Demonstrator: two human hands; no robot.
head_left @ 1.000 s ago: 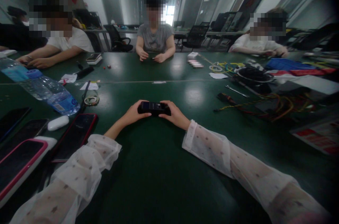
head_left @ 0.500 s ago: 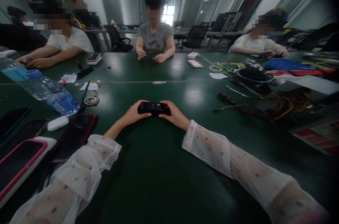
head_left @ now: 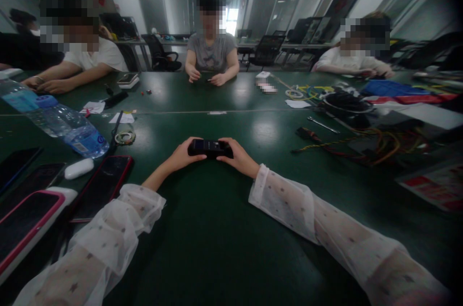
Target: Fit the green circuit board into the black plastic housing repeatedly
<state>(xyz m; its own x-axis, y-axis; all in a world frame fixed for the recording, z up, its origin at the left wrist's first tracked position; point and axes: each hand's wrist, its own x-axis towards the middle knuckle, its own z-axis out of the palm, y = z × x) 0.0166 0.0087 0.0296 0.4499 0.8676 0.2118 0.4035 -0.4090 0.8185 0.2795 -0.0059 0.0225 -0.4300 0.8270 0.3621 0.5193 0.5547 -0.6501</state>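
A small black device with a dark screen and small buttons [head_left: 210, 147] is held sideways at the middle of the green table [head_left: 217, 229]. My left hand [head_left: 186, 155] grips its left end, the thumb along the near edge. Its right end sits in my right hand [head_left: 238, 155], thumb also at the near side and fingers curled over the top. The fingers behind the device are hidden, and its exact kind cannot be made out. Sheer white sleeves with star spots cover both forearms.
Left of my arm lie a red-edged phone [head_left: 103, 180], a white earbud case [head_left: 79, 168], a pink-framed phone [head_left: 27, 219] and water bottles [head_left: 77, 130]. On the right are bundled cables [head_left: 383, 144] and a wrench [head_left: 323, 124]. Across the table sits a person in grey [head_left: 211, 50].
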